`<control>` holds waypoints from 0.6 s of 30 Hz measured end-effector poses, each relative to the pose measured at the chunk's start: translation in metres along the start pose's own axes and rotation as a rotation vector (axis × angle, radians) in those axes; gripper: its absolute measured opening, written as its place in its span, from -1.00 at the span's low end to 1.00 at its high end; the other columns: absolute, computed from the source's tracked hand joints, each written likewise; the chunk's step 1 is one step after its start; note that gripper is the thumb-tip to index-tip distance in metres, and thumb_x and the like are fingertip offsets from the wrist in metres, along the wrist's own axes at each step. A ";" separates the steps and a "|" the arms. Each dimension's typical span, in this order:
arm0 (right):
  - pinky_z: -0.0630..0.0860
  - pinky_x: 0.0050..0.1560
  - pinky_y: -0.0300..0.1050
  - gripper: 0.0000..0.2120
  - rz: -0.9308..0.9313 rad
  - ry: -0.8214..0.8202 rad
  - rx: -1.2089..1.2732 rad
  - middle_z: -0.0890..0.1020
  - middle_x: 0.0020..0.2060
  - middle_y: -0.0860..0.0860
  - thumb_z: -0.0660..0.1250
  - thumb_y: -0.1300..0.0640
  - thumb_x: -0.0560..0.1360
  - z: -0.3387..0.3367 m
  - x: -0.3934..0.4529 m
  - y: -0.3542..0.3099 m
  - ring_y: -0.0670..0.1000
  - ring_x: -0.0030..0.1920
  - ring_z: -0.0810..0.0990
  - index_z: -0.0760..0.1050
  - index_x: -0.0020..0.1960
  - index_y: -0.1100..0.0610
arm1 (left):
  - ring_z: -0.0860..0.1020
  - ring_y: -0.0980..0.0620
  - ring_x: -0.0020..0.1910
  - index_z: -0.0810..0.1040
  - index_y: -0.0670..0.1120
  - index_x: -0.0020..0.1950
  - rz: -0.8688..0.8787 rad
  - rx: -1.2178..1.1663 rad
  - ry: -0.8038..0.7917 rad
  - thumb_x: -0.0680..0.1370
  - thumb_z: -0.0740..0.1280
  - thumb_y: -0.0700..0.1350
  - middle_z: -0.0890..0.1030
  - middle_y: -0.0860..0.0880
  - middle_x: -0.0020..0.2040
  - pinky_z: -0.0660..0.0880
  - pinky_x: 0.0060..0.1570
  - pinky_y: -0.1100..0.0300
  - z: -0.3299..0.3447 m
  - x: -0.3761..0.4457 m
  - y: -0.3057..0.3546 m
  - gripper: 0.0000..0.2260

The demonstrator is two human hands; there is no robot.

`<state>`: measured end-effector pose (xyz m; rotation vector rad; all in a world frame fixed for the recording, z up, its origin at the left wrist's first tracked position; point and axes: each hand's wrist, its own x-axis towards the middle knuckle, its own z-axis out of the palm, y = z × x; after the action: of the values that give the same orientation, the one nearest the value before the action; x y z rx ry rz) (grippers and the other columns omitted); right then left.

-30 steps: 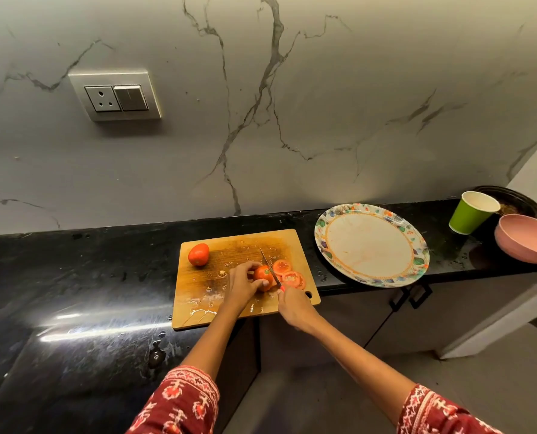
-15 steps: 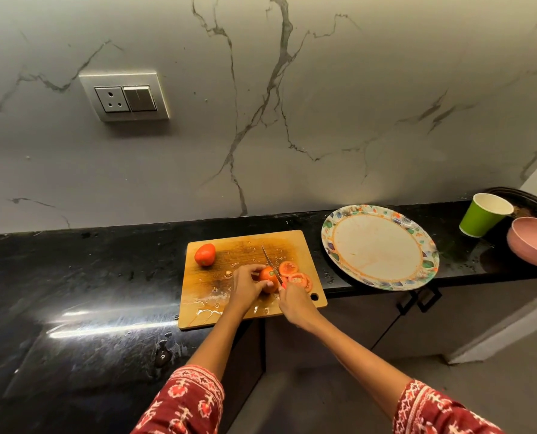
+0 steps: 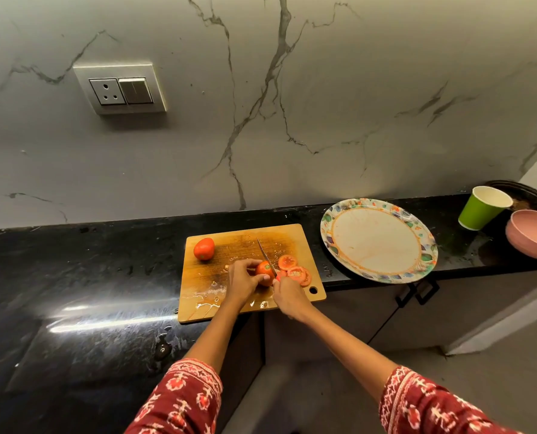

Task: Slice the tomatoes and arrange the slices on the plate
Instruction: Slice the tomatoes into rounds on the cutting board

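Observation:
On the wooden cutting board [image 3: 220,277] my left hand [image 3: 242,278] grips a partly cut tomato [image 3: 263,269]. My right hand [image 3: 289,296] holds a knife [image 3: 265,254], its blade set against the tomato's right side and pointing away from me. Several cut slices [image 3: 294,267] lie just right of the blade on the board. A whole tomato [image 3: 204,249] sits at the board's far left corner. The round plate [image 3: 380,241] with a floral rim lies to the right of the board and holds no slices.
A green paper cup [image 3: 483,211], a pink bowl [image 3: 533,238] and a dark dish [image 3: 524,195] stand at the far right of the black counter [image 3: 73,277]. The marble wall carries a socket and switch [image 3: 121,89]. The board overhangs the counter's front edge.
The view has shifted slightly, so everything sits further right in the frame. Both hands stay on the tomato and knife in the same place on the board.

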<state>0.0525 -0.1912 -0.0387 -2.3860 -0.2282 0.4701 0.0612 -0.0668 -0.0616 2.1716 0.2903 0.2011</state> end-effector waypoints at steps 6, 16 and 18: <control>0.33 -0.30 -0.13 -0.78 -0.001 -0.005 0.030 0.44 -0.24 0.04 0.00 0.14 0.64 0.005 -0.009 0.009 0.05 -0.20 0.44 0.35 -0.12 0.13 | 0.56 -0.03 0.07 0.61 -0.19 0.08 -0.002 0.002 0.003 0.33 0.52 -0.19 0.63 -0.13 0.07 0.47 0.04 0.21 -0.004 -0.001 0.003 -0.65; 0.40 -0.33 -0.15 -0.69 -0.020 0.009 0.056 0.51 -0.02 0.19 0.01 0.14 0.64 0.011 0.007 0.005 0.06 -0.26 0.43 0.29 0.34 0.19 | 0.54 0.06 0.00 0.62 -0.21 0.06 0.001 -0.035 0.012 0.33 0.51 -0.24 0.64 -0.13 0.03 0.44 0.01 0.25 -0.007 -0.004 0.005 -0.68; 0.38 -0.34 -0.14 -0.71 -0.022 0.003 0.064 0.49 0.00 0.19 0.01 0.14 0.63 0.014 0.010 0.004 0.05 -0.24 0.43 0.29 0.31 0.19 | 0.51 0.10 -0.03 0.61 -0.22 0.06 0.002 -0.038 0.017 0.33 0.50 -0.25 0.64 -0.15 0.02 0.41 -0.02 0.30 -0.008 -0.005 0.005 -0.69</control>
<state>0.0558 -0.1829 -0.0539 -2.3194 -0.2347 0.4574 0.0554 -0.0649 -0.0527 2.1333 0.2917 0.2241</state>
